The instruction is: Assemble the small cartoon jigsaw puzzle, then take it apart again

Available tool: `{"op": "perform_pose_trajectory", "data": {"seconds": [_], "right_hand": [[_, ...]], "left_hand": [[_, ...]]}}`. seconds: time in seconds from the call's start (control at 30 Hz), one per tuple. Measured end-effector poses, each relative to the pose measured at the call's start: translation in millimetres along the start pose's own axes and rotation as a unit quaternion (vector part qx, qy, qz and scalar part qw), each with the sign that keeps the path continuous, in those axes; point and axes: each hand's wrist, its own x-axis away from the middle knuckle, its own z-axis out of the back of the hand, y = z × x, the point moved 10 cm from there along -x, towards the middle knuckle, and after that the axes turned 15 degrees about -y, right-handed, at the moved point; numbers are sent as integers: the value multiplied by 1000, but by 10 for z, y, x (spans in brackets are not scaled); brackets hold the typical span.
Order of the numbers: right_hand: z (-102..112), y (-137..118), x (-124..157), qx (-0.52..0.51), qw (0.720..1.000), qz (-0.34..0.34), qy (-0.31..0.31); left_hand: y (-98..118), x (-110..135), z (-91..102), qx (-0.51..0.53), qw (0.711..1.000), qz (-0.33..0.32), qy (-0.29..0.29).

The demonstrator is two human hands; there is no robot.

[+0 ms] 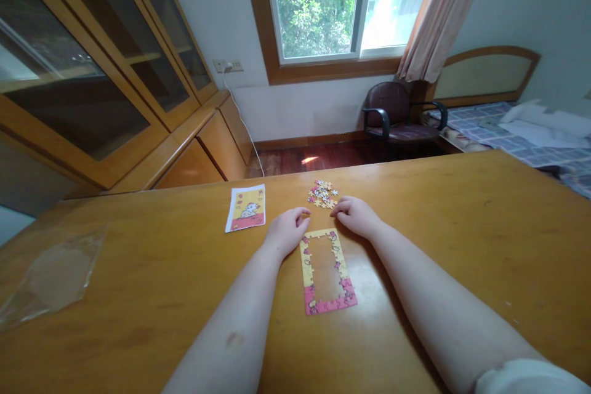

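Observation:
A small jigsaw frame (327,306), yellow on top and pink at the bottom, lies on the wooden table (138,295) with its middle unfilled. My left hand (286,229) rests just left of its top edge, fingers curled and pinched on a small piece I can barely see. At the upper right of the frame, my right hand (355,215) has its fingers bent together, touching the near edge of a pile of loose puzzle pieces (322,193). A printed reference picture (246,207) lies to the left.
A clear plastic bag (50,277) lies at the table's left side. Wooden cabinets with glass doors (92,74) stand on the left. Beyond the table are a dark armchair (397,114), a window and a bed (530,135).

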Motion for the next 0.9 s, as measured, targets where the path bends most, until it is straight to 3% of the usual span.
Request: {"op": "perform_pose_trajectory", "data": {"seconds": [0.1, 0.2, 0.27, 0.37, 0.57, 0.73, 0.9], "right_hand": [[61, -76, 21, 14, 999, 23, 35], [214, 172, 61, 40, 992, -77, 89], [235, 337, 74, 44, 987, -138, 77], [222, 433, 84, 31, 983, -173, 56], [82, 330, 14, -94, 991, -94, 13], [210, 437, 50, -33, 986, -148, 74], [21, 234, -32, -44, 997, -68, -14]], "left_hand": [[21, 7, 12, 9, 1000, -10, 6], [-1, 2, 13, 19, 1000, -4, 6], [-14, -2, 4, 19, 1000, 2, 3], [-20, -5, -10, 14, 1000, 7, -2], [-29, -9, -3, 12, 1000, 8, 1], [-27, -10, -6, 13, 1000, 9, -3], [-20, -6, -12, 10, 1000, 9, -3]]}}
